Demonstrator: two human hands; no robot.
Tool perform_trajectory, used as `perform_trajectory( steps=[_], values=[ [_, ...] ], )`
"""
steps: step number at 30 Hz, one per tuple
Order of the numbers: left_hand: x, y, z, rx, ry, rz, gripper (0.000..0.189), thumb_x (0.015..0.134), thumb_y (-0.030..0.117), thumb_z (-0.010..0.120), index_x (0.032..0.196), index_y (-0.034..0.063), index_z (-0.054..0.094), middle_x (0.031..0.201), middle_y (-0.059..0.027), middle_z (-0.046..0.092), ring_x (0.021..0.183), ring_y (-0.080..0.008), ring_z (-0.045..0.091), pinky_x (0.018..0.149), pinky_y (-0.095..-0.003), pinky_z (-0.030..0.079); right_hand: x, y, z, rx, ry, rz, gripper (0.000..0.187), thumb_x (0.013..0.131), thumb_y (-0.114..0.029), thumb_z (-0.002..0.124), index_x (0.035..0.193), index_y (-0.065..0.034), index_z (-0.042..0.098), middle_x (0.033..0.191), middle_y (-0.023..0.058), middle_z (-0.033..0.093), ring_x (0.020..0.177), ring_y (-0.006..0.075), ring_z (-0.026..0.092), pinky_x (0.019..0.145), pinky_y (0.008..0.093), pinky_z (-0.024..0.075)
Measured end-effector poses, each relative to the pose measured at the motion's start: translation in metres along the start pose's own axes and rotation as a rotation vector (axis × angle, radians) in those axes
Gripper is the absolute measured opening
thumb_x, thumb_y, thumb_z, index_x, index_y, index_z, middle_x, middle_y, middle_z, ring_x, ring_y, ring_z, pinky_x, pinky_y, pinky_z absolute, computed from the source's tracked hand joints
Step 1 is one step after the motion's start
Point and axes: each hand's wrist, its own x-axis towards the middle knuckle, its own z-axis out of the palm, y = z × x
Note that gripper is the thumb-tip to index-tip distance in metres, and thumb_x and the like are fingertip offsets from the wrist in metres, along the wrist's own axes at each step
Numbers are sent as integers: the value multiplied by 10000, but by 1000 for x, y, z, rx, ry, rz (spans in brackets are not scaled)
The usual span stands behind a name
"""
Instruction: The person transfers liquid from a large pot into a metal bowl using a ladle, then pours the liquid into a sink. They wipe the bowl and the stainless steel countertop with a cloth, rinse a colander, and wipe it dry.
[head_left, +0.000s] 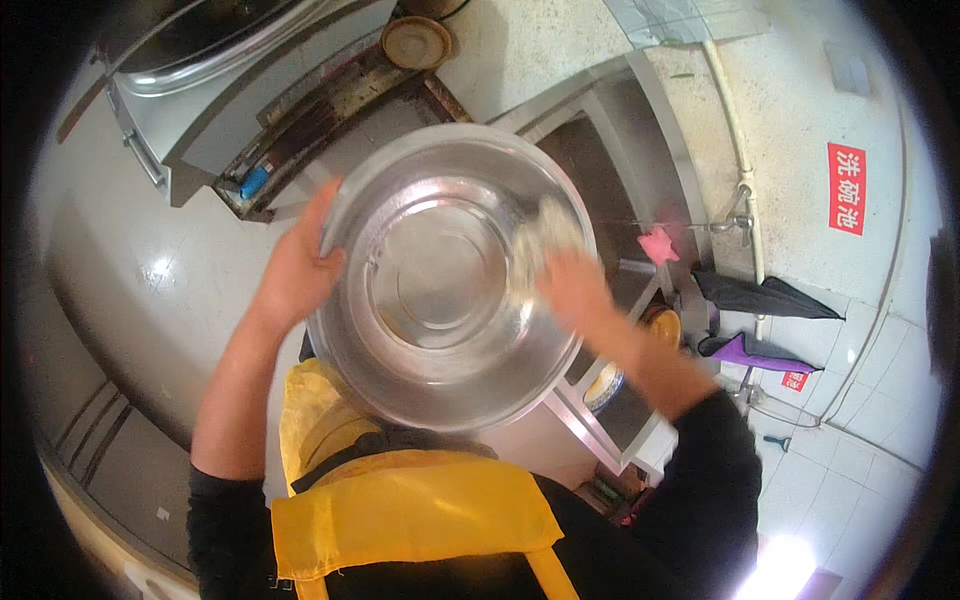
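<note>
A large round stainless steel basin (442, 277) is held up in front of my yellow apron (420, 506), its hollow side facing me. My left hand (304, 259) grips the basin's left rim, with the fingers hidden behind it. Against the inner right wall, my right hand (574, 285) presses a pale cloth (544, 232). Both the hand and the cloth are blurred, so the cloth's exact edges cannot be told.
Behind the basin at right is a stainless steel sink (660, 135) with a wall tap (735, 223). A pink cloth (658, 244) lies at its edge. Black (772, 295) and purple (750, 354) cloths hang nearby. Bowls (604, 386) stand below. A steel cabinet (142, 142) is at upper left.
</note>
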Motion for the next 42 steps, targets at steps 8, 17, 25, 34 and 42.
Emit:
perform_trajectory(
  steps=[8, 17, 25, 34, 42],
  values=[
    [-3, -4, 17, -246, 92, -149, 468, 1028, 267, 463, 1438, 48, 410, 1339, -216, 550, 1252, -275, 525, 1044, -322, 377, 58, -216, -40, 1580, 162, 51, 393, 866, -81, 561, 1245, 3, 501, 1169, 207, 566, 1089, 317, 557, 967, 414, 422],
    [-10, 3, 11, -164, 13, -181, 488, 1012, 247, 507, 1444, 49, 397, 1185, -193, 640, 1093, -230, 600, 970, -313, 429, 161, -83, -20, 1683, 1241, 998, 347, 862, -152, 613, 1146, 17, 506, 1154, 180, 548, 1138, 355, 510, 1013, 453, 388],
    [-17, -3, -3, -129, 4, -108, 606, 892, 75, 591, 1457, 45, 372, 1256, -208, 590, 1176, -277, 561, 998, -328, 416, 10, -125, -34, 690, -8, 275, 393, 795, -130, 637, 1180, -54, 618, 1190, 252, 541, 1117, 406, 536, 951, 479, 439],
    [-48, -7, 0, -304, 2, -369, 663, 831, 4, 583, 1456, 34, 364, 1236, -172, 596, 1084, -244, 589, 942, -344, 464, 32, -166, -27, 713, 32, -321, 288, 932, -252, 535, 1067, -1, 574, 1119, 255, 571, 1026, 352, 574, 887, 457, 454],
    [-109, -28, -2, -605, -49, -788, 391, 766, 43, 633, 1145, -54, 622, 958, -165, 663, 819, -278, 652, 685, -374, 530, 98, -154, 7, 835, 276, 141, 331, 867, -160, 566, 1144, 21, 570, 1102, 230, 557, 1029, 368, 560, 879, 467, 457]
  ],
)
